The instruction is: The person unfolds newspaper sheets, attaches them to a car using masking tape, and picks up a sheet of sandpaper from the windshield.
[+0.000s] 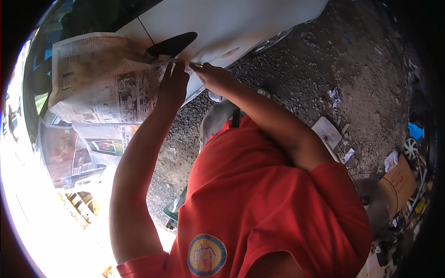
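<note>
Sheets of newspaper (99, 90) hang over the side of a white car (208, 28), just below a black pointed part (174, 45) on its panel. My left hand (173, 85) lies against the paper's right edge, fingers stretched out. Close beside it, my right hand (214, 78) pinches with thumb and forefinger at a pale strip (185, 62) along that edge. Whether the strip is tape or folded paper, I cannot tell.
A small oval side lamp (230, 53) sits on the car panel. Gravelly ground (296, 69) lies below, with crumpled litter (333, 96). On the right are a white board-like piece (327, 132), a cardboard box (398, 185) and a small wheel (410, 148).
</note>
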A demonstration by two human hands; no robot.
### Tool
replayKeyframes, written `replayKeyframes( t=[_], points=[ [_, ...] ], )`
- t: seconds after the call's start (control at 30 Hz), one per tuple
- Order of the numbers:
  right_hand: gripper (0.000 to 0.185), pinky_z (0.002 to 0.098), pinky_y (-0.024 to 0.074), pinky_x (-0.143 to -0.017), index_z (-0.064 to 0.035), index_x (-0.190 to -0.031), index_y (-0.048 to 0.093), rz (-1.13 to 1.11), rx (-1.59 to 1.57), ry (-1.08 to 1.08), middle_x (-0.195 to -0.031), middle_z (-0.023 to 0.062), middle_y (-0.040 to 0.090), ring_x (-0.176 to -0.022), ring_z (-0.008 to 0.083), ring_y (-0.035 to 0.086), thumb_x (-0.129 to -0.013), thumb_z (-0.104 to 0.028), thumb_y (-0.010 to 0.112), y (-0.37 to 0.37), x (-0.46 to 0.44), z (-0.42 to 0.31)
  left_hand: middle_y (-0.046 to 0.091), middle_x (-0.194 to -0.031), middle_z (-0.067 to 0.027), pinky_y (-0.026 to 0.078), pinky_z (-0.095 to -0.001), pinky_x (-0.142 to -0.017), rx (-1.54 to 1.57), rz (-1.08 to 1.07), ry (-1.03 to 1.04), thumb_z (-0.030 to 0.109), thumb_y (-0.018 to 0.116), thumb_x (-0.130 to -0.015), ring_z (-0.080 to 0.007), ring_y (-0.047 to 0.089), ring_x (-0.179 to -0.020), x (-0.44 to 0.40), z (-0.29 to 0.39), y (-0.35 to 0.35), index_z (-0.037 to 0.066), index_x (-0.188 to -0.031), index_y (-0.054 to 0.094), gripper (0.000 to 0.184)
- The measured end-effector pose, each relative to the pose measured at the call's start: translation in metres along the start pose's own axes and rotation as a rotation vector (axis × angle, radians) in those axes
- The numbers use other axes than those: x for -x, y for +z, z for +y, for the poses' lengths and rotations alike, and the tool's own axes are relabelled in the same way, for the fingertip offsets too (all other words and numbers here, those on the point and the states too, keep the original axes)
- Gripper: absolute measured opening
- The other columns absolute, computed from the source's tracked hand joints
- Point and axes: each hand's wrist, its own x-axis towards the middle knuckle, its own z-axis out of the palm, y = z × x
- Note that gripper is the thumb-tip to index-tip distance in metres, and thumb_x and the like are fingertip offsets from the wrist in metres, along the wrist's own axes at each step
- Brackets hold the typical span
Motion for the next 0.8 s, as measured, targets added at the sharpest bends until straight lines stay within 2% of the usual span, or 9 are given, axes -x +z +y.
replayKeyframes(
  t=[0.07,0.23,0.33,0.47,0.57,0.63,0.77,0.8],
  points=[
    [0.042,0.0442,0.0580,-0.063,-0.0137,-0.140,0.052,0.023,0.029,-0.020,-0.097,0.0199,0.065,-0.073,0.0348,0.069,-0.098,-0.017,0.055,0.002,0.002,0.001,0.053,-0.142,-0.0186,0.029,-0.0408,-0.121,-0.034,-0.021,0.047,0.013,0.057,-0.090,-0.0292,0.043,-0.140,-0.001,-0.004,0.002,0.001,-0.096,0.068,0.018],
    [0.045,0.0437,0.0576,-0.061,-0.0161,-0.142,0.052,0.048,0.103,-0.039,-0.095,0.0193,0.064,-0.071,0.0337,0.069,-0.097,-0.016,0.054,0.012,-0.003,0.007,0.055,-0.139,-0.0186,0.033,-0.0396,-0.119,0.046,-0.035,-0.016,0.012,0.058,-0.087,-0.0294,0.047,-0.136,-0.004,0.000,-0.005,0.001,-0.096,0.069,0.018],
    [0.048,0.0431,0.0574,-0.060,-0.0193,-0.145,0.050,-0.064,0.167,0.013,-0.094,0.0187,0.064,-0.071,0.0329,0.069,-0.097,-0.015,0.053,0.010,-0.007,0.004,0.056,-0.137,-0.0181,0.034,-0.0393,-0.118,0.065,-0.019,-0.035,0.011,0.059,-0.086,-0.0302,0.049,-0.134,-0.006,0.000,0.000,0.000,-0.097,0.070,0.019],
    [0.050,0.0442,0.0571,-0.060,-0.0226,-0.146,0.049,-0.082,0.181,0.030,-0.095,0.0181,0.064,-0.070,0.0327,0.069,-0.097,-0.016,0.052,0.008,-0.011,0.000,0.057,-0.137,-0.0171,0.035,-0.0395,-0.117,0.060,-0.028,-0.004,0.011,0.058,-0.087,-0.0313,0.051,-0.132,-0.008,-0.002,0.005,0.001,-0.098,0.070,0.019],
    [0.048,0.0447,0.0571,-0.061,-0.0231,-0.146,0.050,-0.069,0.157,0.035,-0.094,0.0177,0.064,-0.070,0.0329,0.069,-0.098,-0.017,0.051,0.009,-0.013,0.003,0.051,-0.145,-0.0204,0.039,-0.0452,-0.116,0.155,0.004,-0.038,0.001,0.055,-0.086,-0.0390,0.047,-0.136,-0.007,0.001,0.008,-0.001,-0.104,0.065,0.021],
    [0.047,0.0448,0.0571,-0.062,-0.0230,-0.145,0.051,-0.071,0.150,0.047,-0.094,0.0173,0.064,-0.071,0.0331,0.069,-0.099,-0.017,0.051,0.009,-0.013,0.002,0.051,-0.144,-0.0208,0.038,-0.0459,-0.116,0.120,-0.025,0.020,0.000,0.055,-0.086,-0.0388,0.047,-0.136,-0.009,-0.001,0.010,-0.001,-0.105,0.065,0.021],
    [0.036,0.0472,0.0569,-0.070,-0.0164,-0.135,0.057,-0.026,-0.048,0.153,-0.097,0.0198,0.067,-0.077,0.0372,0.069,-0.100,-0.022,0.052,0.007,-0.014,-0.002,0.050,-0.145,-0.0201,0.042,-0.0478,-0.113,0.261,0.010,0.032,0.001,0.056,-0.085,-0.0406,0.048,-0.135,-0.013,-0.006,0.021,0.001,-0.104,0.064,0.021],
    [0.033,0.0483,0.0565,-0.072,-0.0136,-0.130,0.060,-0.022,-0.116,0.220,-0.098,0.0206,0.068,-0.079,0.0383,0.070,-0.100,-0.024,0.052,0.008,-0.016,-0.004,0.052,-0.143,-0.0183,0.041,-0.0447,-0.113,0.208,-0.023,0.036,0.005,0.058,-0.086,-0.0373,0.049,-0.134,-0.012,-0.005,0.023,0.002,-0.101,0.067,0.018]
  ],
)
